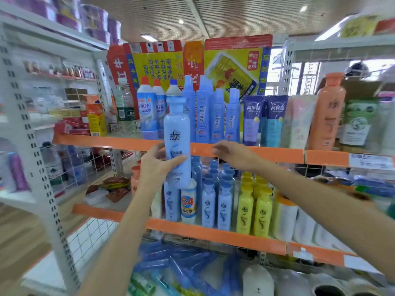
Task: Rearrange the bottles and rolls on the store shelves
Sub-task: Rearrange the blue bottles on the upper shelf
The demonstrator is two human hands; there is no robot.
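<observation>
My left hand (157, 165) grips a tall light-blue shampoo bottle (177, 133) upright in front of the upper orange shelf edge (267, 153). My right hand (233, 153) hovers just to its right at that edge, fingers loosely spread and holding nothing. Behind them on the upper shelf stand blue spray bottles (203, 112), toilet-cleaner bottles (147, 110) and an orange bottle (327, 116). Matching blue bottles (215, 201), yellow bottles (254, 212) and a white "84" bottle (188, 201) fill the lower shelf, with white rolls (286, 216) to their right.
Purple tubes (265, 118) stand right of the spray bottles. A yellow and red cardboard backing (233, 65) closes the upper shelf's rear. Blue packaged items (177, 263) lie in the bottom bin. A white side rack (32, 129) with small boxes stands at left.
</observation>
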